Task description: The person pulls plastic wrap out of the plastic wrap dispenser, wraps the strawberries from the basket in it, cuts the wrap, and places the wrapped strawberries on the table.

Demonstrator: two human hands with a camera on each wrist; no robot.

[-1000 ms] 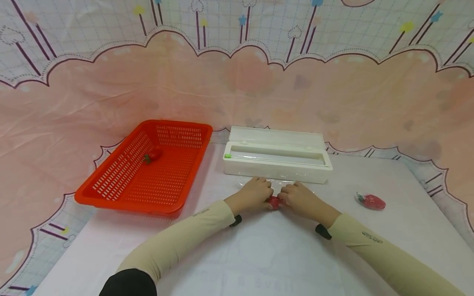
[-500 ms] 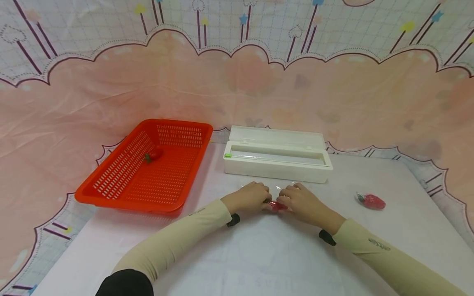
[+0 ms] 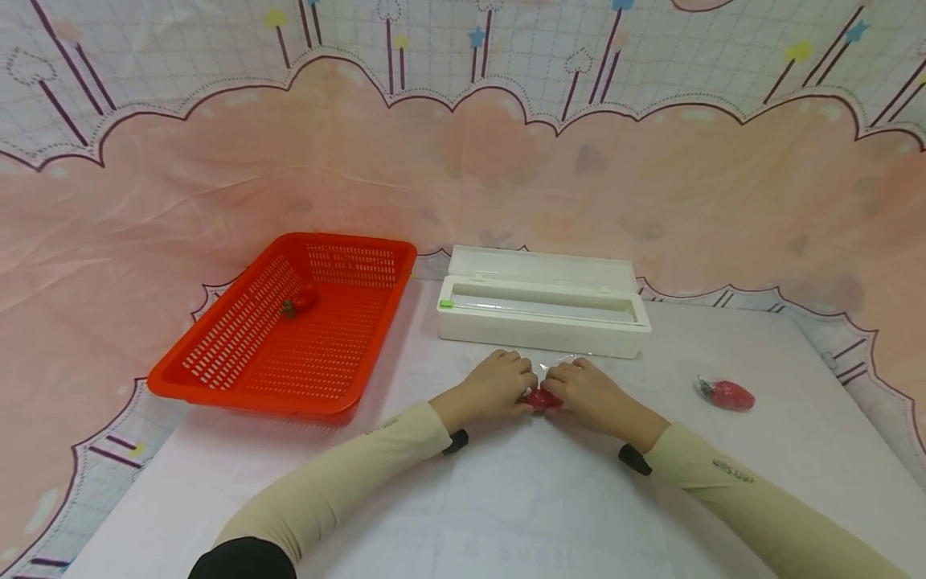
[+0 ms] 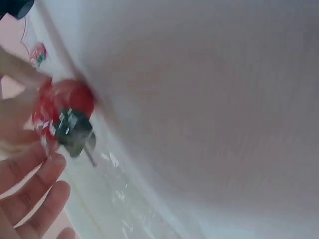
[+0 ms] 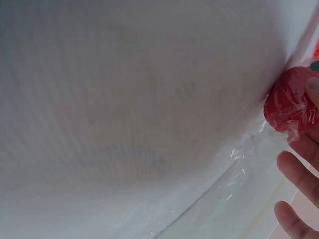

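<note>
A red strawberry (image 3: 541,400) with green leaves lies between both hands at the middle of the table, clear plastic film crinkled over it. From its leafy end my left hand (image 3: 499,388) pinches it; in the left wrist view, the dark green leaves (image 4: 73,130) and a thin stem poke out. My right hand (image 3: 592,398) pinches the other end, where film is bunched on the red skin (image 5: 290,102) in the right wrist view. More clear film (image 3: 544,367) spreads on the table behind the hands. To the right lies a second strawberry (image 3: 729,396), wrapped in film.
A white film dispenser box (image 3: 542,327), lid raised, stands just behind the hands. At the left is an orange-red plastic basket (image 3: 246,402) with another red fruit (image 3: 305,300) with a green stem in it. A patterned cloth backdrop (image 3: 463,177) hangs behind the table.
Both hands have shifted slightly while staying on the strawberry. It has turned a little between the fingers, and its green end now shows by the left hand.
</note>
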